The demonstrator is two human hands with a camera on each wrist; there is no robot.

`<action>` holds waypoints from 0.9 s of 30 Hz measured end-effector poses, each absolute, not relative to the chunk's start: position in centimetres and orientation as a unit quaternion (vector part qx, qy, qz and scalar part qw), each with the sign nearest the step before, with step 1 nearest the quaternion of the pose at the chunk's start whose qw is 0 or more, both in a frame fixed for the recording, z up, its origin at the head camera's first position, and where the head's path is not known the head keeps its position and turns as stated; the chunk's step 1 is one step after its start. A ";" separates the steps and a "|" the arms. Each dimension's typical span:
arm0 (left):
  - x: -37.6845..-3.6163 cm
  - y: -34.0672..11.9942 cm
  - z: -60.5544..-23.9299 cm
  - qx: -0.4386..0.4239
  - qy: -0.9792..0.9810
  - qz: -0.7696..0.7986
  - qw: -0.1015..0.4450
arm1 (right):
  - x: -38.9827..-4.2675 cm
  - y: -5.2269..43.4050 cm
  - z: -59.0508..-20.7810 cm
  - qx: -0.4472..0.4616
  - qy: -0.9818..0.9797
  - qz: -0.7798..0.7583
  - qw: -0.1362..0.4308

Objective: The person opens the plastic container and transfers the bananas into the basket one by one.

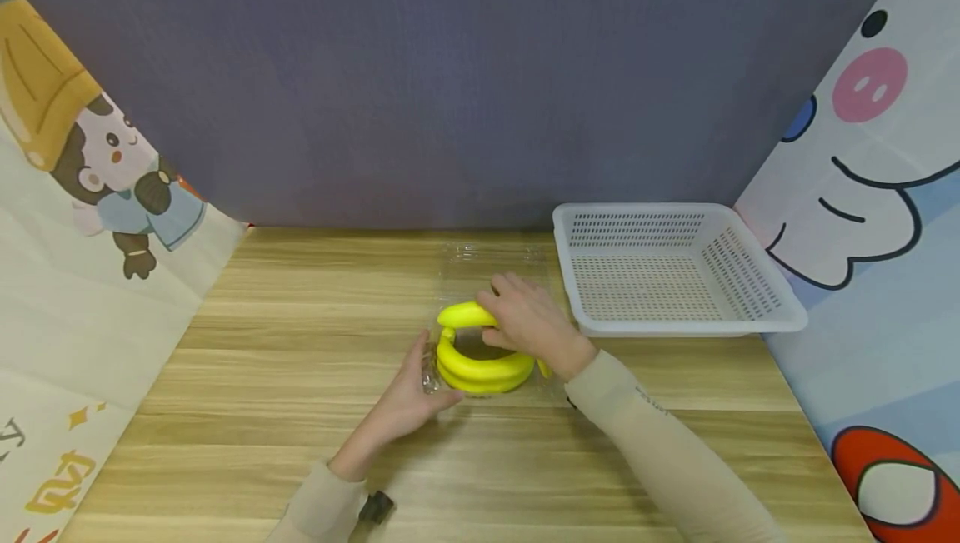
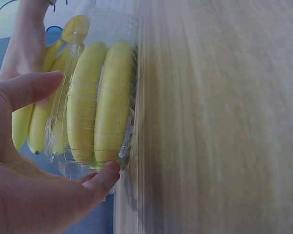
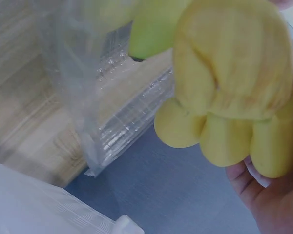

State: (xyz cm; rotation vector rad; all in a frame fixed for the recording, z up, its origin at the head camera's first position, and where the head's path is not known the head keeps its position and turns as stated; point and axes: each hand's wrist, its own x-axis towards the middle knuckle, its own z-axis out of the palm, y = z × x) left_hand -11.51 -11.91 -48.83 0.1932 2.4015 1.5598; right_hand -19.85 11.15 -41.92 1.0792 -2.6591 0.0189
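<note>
A clear plastic clamshell box [image 1: 430, 370] lies on the table with its lid [image 1: 491, 264] folded back toward the wall. Two yellow bananas [image 2: 111, 102] show through its side, lying along the near edge. My left hand [image 1: 411, 397] rests at the box's near left corner, thumb on the front and fingers along the left side. My right hand [image 1: 528, 322] grips a bunch of bananas [image 3: 234, 63] over the box, seen from its crown end in the right wrist view. Part of that bunch is hidden under the hand in the head view.
A white perforated plastic basket [image 1: 637, 289] stands at the back right, beside the box lid. A dark grey wall [image 1: 450, 93] closes the table's far edge. Cartoon-printed panels [image 1: 862, 193] flank both sides. A small black object [image 1: 377, 508] shows by the left sleeve.
</note>
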 end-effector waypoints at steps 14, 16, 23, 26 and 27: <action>-11.7 -11.8 -49.0 0.063 0.837 0.529 0.127 | -19.7 11.4 -40.4 0.381 -0.910 0.011 0.161; -11.7 -11.9 -49.0 0.066 0.836 0.530 0.125 | -19.8 11.6 -40.2 0.382 -0.909 0.018 0.164; -11.6 -11.8 -49.0 0.069 0.835 0.532 0.124 | -19.8 12.1 -39.6 0.387 -0.904 0.036 0.179; -11.6 -11.9 -49.0 0.067 0.835 0.532 0.125 | -19.8 12.4 -39.5 0.388 -0.902 0.036 0.187; -11.6 -11.9 -49.0 0.067 0.835 0.532 0.125 | -19.8 12.4 -39.5 0.389 -0.901 0.037 0.190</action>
